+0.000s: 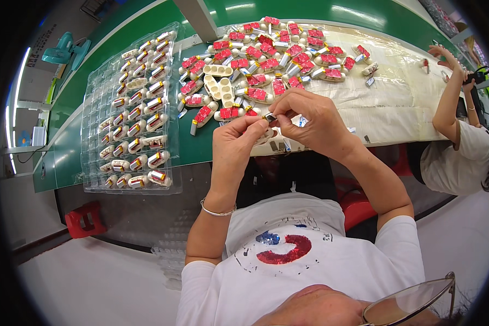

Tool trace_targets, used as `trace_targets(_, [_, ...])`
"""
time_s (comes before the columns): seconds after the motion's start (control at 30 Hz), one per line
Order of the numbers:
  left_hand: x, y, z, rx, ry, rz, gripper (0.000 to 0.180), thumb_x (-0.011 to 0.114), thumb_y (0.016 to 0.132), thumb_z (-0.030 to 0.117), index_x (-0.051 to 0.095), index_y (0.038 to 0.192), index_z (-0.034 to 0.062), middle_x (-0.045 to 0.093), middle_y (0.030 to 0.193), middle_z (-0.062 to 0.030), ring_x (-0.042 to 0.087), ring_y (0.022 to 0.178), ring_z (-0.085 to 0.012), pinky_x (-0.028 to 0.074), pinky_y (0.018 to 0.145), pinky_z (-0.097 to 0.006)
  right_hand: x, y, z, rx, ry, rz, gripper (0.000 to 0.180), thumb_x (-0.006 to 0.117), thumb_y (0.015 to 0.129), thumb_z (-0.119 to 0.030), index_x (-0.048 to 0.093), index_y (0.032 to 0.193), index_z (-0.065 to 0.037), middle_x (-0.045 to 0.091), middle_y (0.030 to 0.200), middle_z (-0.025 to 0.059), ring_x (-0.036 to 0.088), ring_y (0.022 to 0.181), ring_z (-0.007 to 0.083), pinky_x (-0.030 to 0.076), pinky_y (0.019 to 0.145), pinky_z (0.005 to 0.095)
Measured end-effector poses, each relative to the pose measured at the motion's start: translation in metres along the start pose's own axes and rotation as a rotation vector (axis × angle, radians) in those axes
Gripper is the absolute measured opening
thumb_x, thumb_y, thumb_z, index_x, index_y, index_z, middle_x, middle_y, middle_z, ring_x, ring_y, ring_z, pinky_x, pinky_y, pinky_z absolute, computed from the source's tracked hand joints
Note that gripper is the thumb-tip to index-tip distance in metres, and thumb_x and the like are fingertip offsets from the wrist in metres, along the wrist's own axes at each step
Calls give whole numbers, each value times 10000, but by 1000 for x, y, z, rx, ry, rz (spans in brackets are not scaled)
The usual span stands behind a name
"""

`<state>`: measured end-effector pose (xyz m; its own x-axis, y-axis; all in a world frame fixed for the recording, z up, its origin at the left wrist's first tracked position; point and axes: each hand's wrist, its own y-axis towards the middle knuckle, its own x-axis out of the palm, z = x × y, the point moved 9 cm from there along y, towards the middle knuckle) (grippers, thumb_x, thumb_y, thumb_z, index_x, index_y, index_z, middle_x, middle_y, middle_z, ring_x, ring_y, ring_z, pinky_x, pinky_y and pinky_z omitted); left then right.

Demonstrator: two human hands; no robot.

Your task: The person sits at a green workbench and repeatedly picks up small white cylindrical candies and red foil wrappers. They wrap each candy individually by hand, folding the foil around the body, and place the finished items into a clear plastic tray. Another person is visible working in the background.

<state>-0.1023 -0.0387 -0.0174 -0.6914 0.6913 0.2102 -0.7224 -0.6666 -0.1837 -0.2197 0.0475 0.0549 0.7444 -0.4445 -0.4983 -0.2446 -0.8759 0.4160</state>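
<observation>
Pinching small metallic part (269, 117) with bare fingertips, just above the near edge of green table (193, 149). On left hand (234, 140), thumb and forefinger together on the part; on right hand (316, 118), likewise pinched together, meeting it from the other side. Cannot tell the pressure or the exact contact, partly covered by fingers. Cannot tell about pale shell (264, 136) just below either: held, or merely lying there.

Judged as close fingertip work, better done by feel than by force. Steady with the left pinch, make the small turns or presses with the right. Grip at the edges, away from any shiny face. Press gradually and squarely, to avoid skewing the part or flicking it loose. Hold low over the table, to make any drop short. Tilt toward the light for a view past the knuckles.

Stay short of red-labelled units (268, 65), heaped just beyond the fingers, and of cream pieces with round hollows (218, 89) among them. Lift bracelet (218, 214) over loose things rather than drag it. For reference, glance left at clear tray (95, 100): finished-looking units (137, 127) in rows, useful for checking alignment
</observation>
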Motion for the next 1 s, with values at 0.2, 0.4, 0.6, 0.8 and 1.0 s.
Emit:
trace_targets(0.2, [2, 0, 3, -83, -211, -40, 158, 617, 894, 103, 685, 951, -28, 717, 874, -161, 706, 737, -177, 572, 666, -266, -24, -8, 23, 275, 678, 83, 68, 564, 848, 48, 623, 858, 14, 646, 989, 96, 650, 807, 111, 535, 741, 249])
trace_targets(0.4, [-2, -4, 2, -117, -241, -73, 202, 612, 897, 167, 673, 978, -8, 715, 909, -175, 710, 718, -185, 570, 590, -239, -25, -23, 19, 162, 165, -98, 219, 572, 813, 72, 685, 976, -20, 648, 1071, 111, 620, 995, 160, 487, 886, 305])
trace_targets(0.6, [15, -7, -3, -198, -289, -167, 189, 631, 893, 184, 662, 976, 17, 709, 850, -120, 688, 652, -147, 518, 512, -207, -1, -24, 16, 145, 454, 103, 305, 758, 821, -148, 700, 1109, -69, 666, 1012, 50, 621, 885, 131, 492, 826, 279])
trace_targets(0.8, [19, -11, -2, -163, -317, -173, 219, 648, 915, 174, 615, 1079, 33, 691, 876, -73, 664, 634, -119, 476, 488, -208, 3, -23, 15, 79, 504, 198, 269, 698, 881, -142, 680, 1136, -59, 689, 1037, 71, 628, 881, 118, 500, 806, 265])
trace_targets(1.0, [19, -17, 13, 8, -255, -160, 384, 705, 864, 46, 555, 1213, -6, 630, 1152, -104, 637, 984, -127, 543, 836, -238, 4, -25, 20, 239, 860, 170, 305, 591, 963, -137, 577, 1209, 44, 660, 1079, 152, 632, 1016, 158, 544, 791, 267])
